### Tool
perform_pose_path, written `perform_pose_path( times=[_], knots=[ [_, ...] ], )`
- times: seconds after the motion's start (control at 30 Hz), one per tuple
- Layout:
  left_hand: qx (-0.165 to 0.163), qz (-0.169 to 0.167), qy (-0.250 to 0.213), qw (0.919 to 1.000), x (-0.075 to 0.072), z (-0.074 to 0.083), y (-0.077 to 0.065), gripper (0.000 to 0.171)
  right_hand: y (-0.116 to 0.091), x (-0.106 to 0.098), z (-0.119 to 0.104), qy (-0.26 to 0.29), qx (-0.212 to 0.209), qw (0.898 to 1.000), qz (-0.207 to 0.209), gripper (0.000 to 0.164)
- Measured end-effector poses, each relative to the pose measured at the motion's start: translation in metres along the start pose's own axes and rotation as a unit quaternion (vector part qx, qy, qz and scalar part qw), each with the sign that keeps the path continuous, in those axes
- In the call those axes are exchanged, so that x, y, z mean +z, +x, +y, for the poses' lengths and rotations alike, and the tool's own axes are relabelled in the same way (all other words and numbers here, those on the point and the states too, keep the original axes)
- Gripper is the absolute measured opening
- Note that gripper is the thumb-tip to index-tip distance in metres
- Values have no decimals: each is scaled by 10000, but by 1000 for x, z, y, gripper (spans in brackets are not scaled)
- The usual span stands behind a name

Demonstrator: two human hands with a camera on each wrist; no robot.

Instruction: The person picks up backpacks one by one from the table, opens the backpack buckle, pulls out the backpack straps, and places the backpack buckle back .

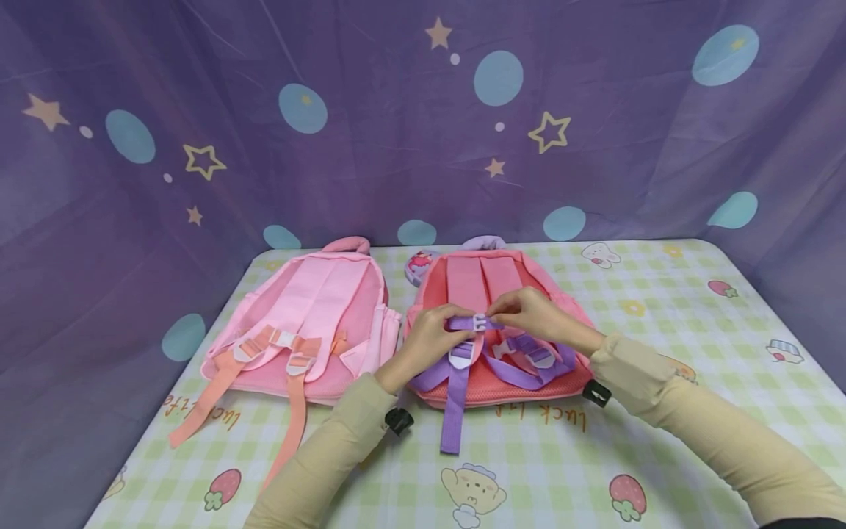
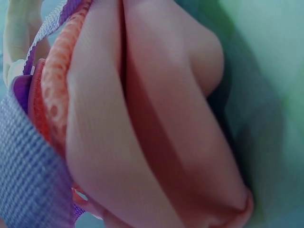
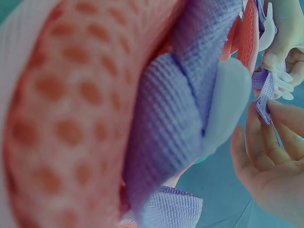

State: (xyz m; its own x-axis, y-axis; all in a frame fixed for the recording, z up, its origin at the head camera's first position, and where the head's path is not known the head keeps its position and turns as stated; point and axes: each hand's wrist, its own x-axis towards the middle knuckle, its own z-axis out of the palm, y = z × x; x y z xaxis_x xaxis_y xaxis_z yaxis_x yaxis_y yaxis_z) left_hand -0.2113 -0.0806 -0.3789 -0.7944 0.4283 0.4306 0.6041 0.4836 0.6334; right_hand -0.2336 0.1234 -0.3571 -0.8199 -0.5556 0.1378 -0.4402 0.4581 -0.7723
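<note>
A coral-pink backpack [image 1: 429, 286] lies with its shoulder straps up, its purple webbing straps [image 1: 454, 411] hanging toward the front. Over its middle, my left hand [image 1: 429, 342] pinches a purple strap right at a white plastic buckle [image 1: 479, 322]. From the other side, my right hand [image 1: 535, 317] pinches the strap's short end between thumb and fingers. The right wrist view shows the buckle's white prongs [image 3: 283, 85] beside that strap end [image 3: 266, 104]. Another white buckle piece [image 1: 504, 350] lies on the right-hand strap. Fabric mostly fills the left wrist view.
To the left lies a light pink backpack [image 1: 357, 294] with orange straps [image 1: 295, 411] and its white buckle [image 1: 286, 339] joined across them. A round purple charm [image 1: 418, 269] sits behind the coral backpack. The checked tablecloth [image 1: 667, 316] meets a purple curtain [image 1: 595, 66] at the back.
</note>
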Motion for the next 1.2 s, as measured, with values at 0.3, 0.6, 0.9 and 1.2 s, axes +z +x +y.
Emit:
perform_pose_path(
  times=[0.3,0.6,0.9,1.2],
  knots=[
    [-20,-33,-64,10000,0,-1,-1,26,-3,-2,1,-112,-22,9999,-74,16],
    [-63,-23,-52,10000,0,-2,-2,26,-6,-7,4,17,221,9996,-183,18],
    [-54,-19,5,10000,0,-1,-2,26,-6,-5,7,175,305,9991,-230,17],
    [-73,3,3,10000,0,0,-2,27,-4,-2,1,18,66,10000,-58,16]
  ],
)
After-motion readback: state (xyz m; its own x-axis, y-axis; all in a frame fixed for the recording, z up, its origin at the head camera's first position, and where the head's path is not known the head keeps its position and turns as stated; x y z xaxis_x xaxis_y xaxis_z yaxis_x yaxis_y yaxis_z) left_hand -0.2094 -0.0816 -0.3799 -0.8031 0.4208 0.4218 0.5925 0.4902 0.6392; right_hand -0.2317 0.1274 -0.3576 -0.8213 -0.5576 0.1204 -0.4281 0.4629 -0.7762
